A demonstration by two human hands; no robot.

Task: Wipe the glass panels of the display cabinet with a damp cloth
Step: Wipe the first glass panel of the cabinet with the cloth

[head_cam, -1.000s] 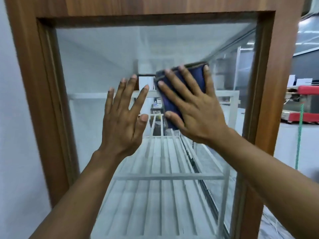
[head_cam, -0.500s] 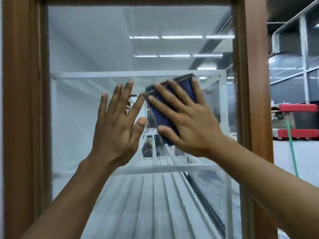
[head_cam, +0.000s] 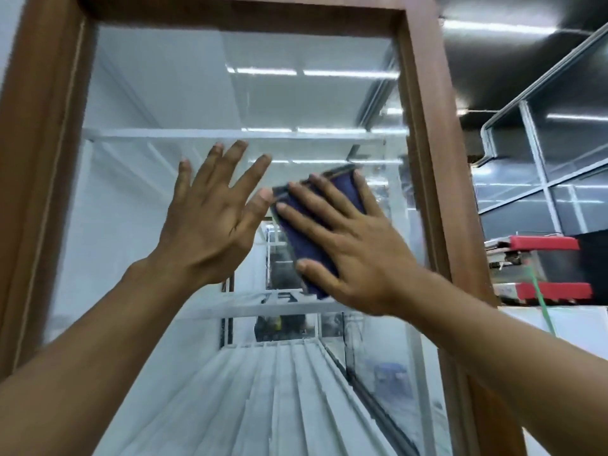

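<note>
- Two hands are up against the glass panel [head_cam: 148,192] of the cabinet. The view has tipped since half a second ago, so the top rail [head_cam: 243,11] of the wooden frame [head_cam: 431,159], cut off then, shows again.
- Cloth [head_cam: 297,240] — dark blue and folded — now lies right of the pane's middle. The gap between it and the frame's right post is narrower than before, though the two do not touch.
- Left hand [head_cam: 210,225] has fanned its fingers wider than it had them.
- Right hand [head_cam: 358,258] lies flat on the cloth, with straight, spread fingers pointing up and to the left. Its thumb sits low by the cloth's lower edge. It presses the cloth to the glass — nothing is curled round it.
- Left hand faces the pane near its middle, fingers straight and pointing up, holding nothing. Its thumb tip is just beside the cloth's upper left corner. Whether the palm touches the glass I cannot tell.
- White shelf bars [head_cam: 230,134] show through the glass.
- Past the frame's right edge are a red padded thing [head_cam: 543,243] and a green cord [head_cam: 539,291].
</note>
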